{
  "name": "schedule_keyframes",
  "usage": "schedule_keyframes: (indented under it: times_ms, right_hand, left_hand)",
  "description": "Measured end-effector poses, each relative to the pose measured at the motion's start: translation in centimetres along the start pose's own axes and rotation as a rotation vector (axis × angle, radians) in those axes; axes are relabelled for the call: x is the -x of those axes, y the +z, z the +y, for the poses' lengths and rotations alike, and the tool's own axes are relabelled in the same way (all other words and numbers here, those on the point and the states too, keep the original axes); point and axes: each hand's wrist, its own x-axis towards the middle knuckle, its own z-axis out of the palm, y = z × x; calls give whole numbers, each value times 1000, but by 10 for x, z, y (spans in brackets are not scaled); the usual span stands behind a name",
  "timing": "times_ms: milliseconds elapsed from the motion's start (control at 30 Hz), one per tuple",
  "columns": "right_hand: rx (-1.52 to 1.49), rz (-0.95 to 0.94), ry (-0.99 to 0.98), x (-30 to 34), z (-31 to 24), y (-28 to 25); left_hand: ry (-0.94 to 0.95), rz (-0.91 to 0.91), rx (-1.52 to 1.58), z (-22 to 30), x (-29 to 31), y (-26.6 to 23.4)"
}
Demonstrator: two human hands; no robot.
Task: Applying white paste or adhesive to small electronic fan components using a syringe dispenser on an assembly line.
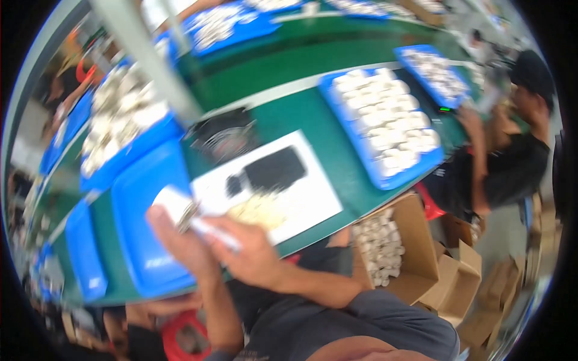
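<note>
My left hand (183,243) is wrapped around a white rounded piece (172,203) with a brownish end; blur hides its exact kind. In my right hand (253,254) is a slim white pen-like tool (215,233), its tip close to the brownish end of that piece. Both hands are just above the front edge of the green table, left of a white board (316,201). On that board lie a black pad (277,168), a small dark block (235,185) and scattered beige crumbs (268,207).
An empty blue tray (150,174) lies beyond my left hand, with a heaped blue tray (174,129) behind it. A black wire-like basket (223,135) sits past the board. Right of it stands a blue tray (328,90) of white pieces. Cardboard box (415,253) and a co-worker (503,162) are at right.
</note>
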Motion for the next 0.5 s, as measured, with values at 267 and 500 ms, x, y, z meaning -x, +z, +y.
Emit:
schedule_keyframes:
  times_ms: [267,500]
  right_hand:
    - [-7,75,-131,5,-10,-2]
    - [9,-12,21,-4,-5,-11]
  left_hand:
    - [184,-69,-86,12,13,8]
    - [-36,-238,395,17,7,0]
